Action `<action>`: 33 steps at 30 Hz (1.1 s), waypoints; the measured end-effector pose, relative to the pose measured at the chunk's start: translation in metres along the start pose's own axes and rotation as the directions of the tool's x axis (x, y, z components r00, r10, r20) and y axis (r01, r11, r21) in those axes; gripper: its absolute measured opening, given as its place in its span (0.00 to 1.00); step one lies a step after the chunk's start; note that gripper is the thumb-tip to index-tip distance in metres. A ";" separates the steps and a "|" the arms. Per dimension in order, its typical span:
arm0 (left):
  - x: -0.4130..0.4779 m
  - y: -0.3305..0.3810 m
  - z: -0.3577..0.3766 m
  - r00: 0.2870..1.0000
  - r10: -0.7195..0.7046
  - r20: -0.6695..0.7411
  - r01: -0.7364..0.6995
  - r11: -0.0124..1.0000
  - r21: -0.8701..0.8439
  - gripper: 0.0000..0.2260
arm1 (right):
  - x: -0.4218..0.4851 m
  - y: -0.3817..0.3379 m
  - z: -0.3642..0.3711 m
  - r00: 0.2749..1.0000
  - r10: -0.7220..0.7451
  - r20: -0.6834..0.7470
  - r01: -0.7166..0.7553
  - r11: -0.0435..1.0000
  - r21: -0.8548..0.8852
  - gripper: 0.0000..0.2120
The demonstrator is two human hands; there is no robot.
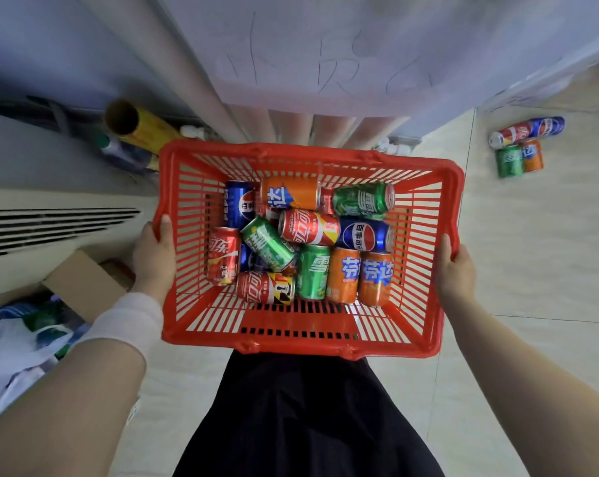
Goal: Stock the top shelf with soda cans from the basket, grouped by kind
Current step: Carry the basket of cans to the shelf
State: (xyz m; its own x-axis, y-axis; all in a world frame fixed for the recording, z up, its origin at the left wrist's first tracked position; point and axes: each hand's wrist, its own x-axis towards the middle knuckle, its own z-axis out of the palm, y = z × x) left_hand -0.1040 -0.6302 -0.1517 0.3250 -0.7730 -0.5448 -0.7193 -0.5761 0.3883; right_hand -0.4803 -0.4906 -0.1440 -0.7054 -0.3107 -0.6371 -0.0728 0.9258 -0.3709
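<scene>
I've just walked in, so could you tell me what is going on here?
A person holds a red basket, left hand gripping its left rim and right hand its right rim. Red, blue, green and orange cans lie jumbled inside, unsorted. A few more cans sit on the floor to the right.

Landmark: basket (312,151). Floor (532,253) is lying under it. Cans (308,232) are lying inside the basket, heaped on their sides and crowding its far and middle part. Left hand (153,256) is gripping the basket's left rim, and right hand (454,270) is gripping its right rim. Floor cans (518,146) are clustering far right of the basket, well apart from it. Roll (136,127) is leaning just off the basket's far left corner. Vent unit (50,222) is sitting left of the basket. Box (81,280) is sitting near-left of the basket, with bag (9,356) lying farther out on that side. Cloth (325,63) is hanging behind the basket's far rim. Skirt (305,418) is showing below its near rim.
</scene>
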 end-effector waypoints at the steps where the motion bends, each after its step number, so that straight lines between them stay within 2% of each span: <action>1: 0.001 0.000 0.000 1.000 0.004 0.029 -0.003 0.999 -0.037 0.25 | 0.001 0.002 0.001 1.000 0.008 0.009 -0.009 0.999 0.032 0.21; 3: -0.001 -0.001 -0.002 0.996 -0.011 0.086 0.020 0.994 -0.106 0.23 | 0.002 0.003 0.000 0.999 0.018 0.031 -0.021 0.997 0.079 0.19; 7: -0.004 0.000 -0.007 0.982 -0.049 0.181 0.074 0.988 -0.137 0.26 | 0.005 0.006 -0.002 0.992 0.072 0.104 -0.086 0.987 0.138 0.22; 12: -0.007 0.005 -0.008 0.988 -0.060 0.143 0.079 0.988 -0.131 0.24 | 0.005 0.003 -0.006 0.986 0.109 0.124 -0.119 0.990 0.073 0.25; 17: -0.005 0.005 -0.013 0.989 -0.064 0.137 0.077 0.993 -0.094 0.25 | 0.007 -0.003 -0.013 0.979 0.149 0.136 -0.139 0.987 -0.074 0.29; 21: 0.002 0.006 -0.018 0.977 -0.069 0.203 0.082 0.995 -0.059 0.26 | 0.006 -0.003 -0.012 0.975 0.151 0.163 -0.143 0.988 -0.061 0.29; 24: 0.003 0.008 -0.018 0.975 -0.069 0.209 0.079 0.996 -0.043 0.24 | 0.005 -0.004 -0.012 0.974 0.147 0.171 -0.141 0.989 -0.045 0.28; 33: -0.008 0.015 -0.023 0.980 0.013 0.201 -0.009 1.000 -0.019 0.25 | 0.002 -0.005 -0.024 0.968 0.153 0.197 -0.140 0.987 -0.080 0.25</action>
State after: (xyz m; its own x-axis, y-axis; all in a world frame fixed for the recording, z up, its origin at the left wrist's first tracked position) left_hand -0.1033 -0.6386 -0.1248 0.1859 -0.7115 -0.6777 -0.7106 -0.5737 0.4073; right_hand -0.4978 -0.4905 -0.1273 -0.5553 -0.2018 -0.8068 -0.0298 0.9743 -0.2232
